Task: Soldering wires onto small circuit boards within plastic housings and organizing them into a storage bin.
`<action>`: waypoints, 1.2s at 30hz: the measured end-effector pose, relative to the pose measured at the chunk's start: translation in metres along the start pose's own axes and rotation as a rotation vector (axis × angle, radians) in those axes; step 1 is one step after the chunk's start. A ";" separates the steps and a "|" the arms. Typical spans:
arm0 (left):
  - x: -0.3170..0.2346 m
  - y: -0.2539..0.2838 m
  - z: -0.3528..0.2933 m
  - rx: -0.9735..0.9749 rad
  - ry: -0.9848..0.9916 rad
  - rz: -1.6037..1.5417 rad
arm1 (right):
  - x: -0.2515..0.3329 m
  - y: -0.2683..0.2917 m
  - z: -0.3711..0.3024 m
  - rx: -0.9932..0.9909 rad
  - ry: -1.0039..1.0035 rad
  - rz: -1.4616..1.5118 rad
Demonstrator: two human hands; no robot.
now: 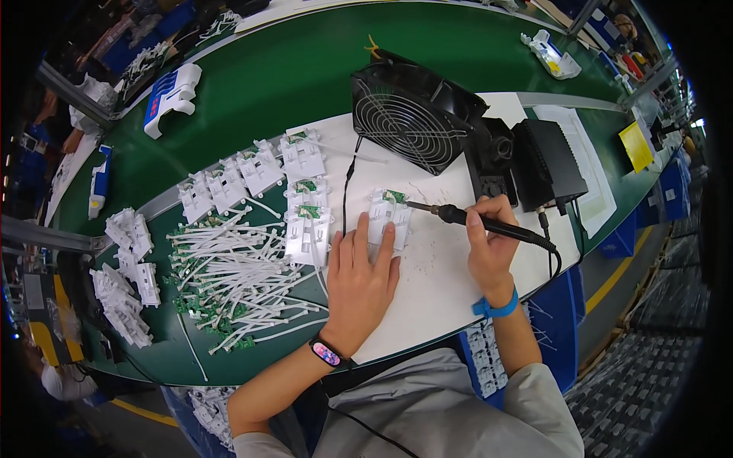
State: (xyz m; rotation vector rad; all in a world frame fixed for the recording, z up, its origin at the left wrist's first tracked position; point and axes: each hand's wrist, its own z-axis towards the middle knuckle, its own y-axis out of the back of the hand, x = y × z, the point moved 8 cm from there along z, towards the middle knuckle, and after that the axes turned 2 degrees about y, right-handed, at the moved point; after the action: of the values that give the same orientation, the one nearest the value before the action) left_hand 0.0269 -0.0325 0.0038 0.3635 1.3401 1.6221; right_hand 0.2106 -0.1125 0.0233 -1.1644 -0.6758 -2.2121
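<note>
My right hand (491,256) is closed around a black soldering iron (504,227), gripped like a pen. The iron's metal tip points left and meets, or nearly meets, the edge of a small green circuit board (395,196). That board sits at the top of a white plastic housing (379,217) lying on the white work sheet. My left hand (357,286) lies flat with its fingers spread, fingertips resting on the housing's lower part. Left of it, more white housings with green boards (307,229) stand in a column, with white cables on some.
A black fan (408,114) with a wire grille stands beyond the housing. Behind my right hand are a black box (546,164) and the iron's cord. Many white cables with green boards (229,267) are heaped at left, near stacked white housings (122,305).
</note>
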 end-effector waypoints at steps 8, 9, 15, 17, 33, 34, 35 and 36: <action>-0.001 0.000 0.001 0.015 0.003 -0.009 | 0.000 0.012 -0.002 -0.044 0.002 -0.021; -0.002 0.000 0.002 0.023 0.004 -0.009 | -0.001 0.017 -0.003 -0.073 0.015 -0.041; 0.000 0.000 0.002 0.020 0.007 -0.010 | 0.023 0.050 -0.009 -0.227 0.082 -0.072; 0.000 0.001 0.003 0.019 0.006 -0.014 | 0.028 0.068 -0.010 -0.371 0.140 -0.186; -0.004 0.002 0.001 -0.014 -0.017 0.010 | -0.010 0.061 0.061 -0.299 -0.041 -0.397; -0.004 0.002 0.001 -0.008 -0.017 0.016 | -0.007 0.058 0.062 -0.281 0.011 -0.441; -0.003 0.003 0.001 -0.002 -0.015 0.026 | -0.007 0.054 0.063 -0.229 0.012 -0.503; -0.003 0.003 0.000 -0.005 -0.016 0.029 | -0.007 0.054 0.063 -0.230 0.016 -0.500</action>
State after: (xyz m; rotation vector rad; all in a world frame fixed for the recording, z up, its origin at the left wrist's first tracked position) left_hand 0.0270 -0.0347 0.0075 0.3935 1.3240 1.6436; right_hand 0.2859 -0.1093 0.0585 -1.1817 -0.7882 -2.7748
